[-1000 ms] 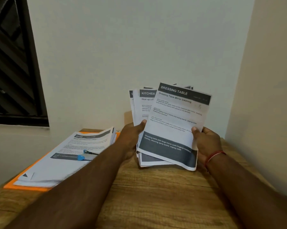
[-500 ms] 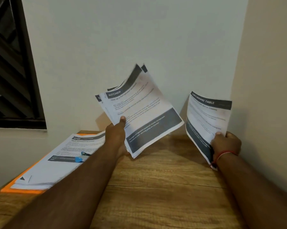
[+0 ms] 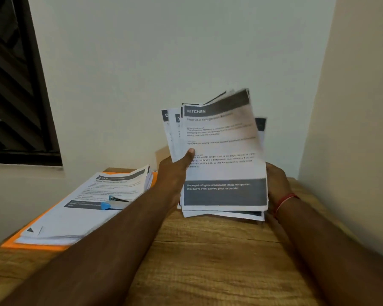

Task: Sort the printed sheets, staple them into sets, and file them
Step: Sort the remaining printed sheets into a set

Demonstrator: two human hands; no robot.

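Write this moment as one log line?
left hand: holds sheets | right hand: at their right edge, grip hidden | top: KITCHEN | stapler: on side pile

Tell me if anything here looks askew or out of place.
The printed sheets in the left hand and right hand are fanned unevenly, their top and bottom edges staggered. On the orange folder, the paper pile splays at its far edge, with a blue stapler lying on top.

Your left hand (image 3: pixel 175 180) and right hand (image 3: pixel 276 184) grip fanned printed sheets (image 3: pixel 221 155) upright, KITCHEN page foremost; a blue stapler (image 3: pixel 113 203) lies on the paper pile (image 3: pixel 75 217) at the counter's (image 3: pixel 208 261) left edge.
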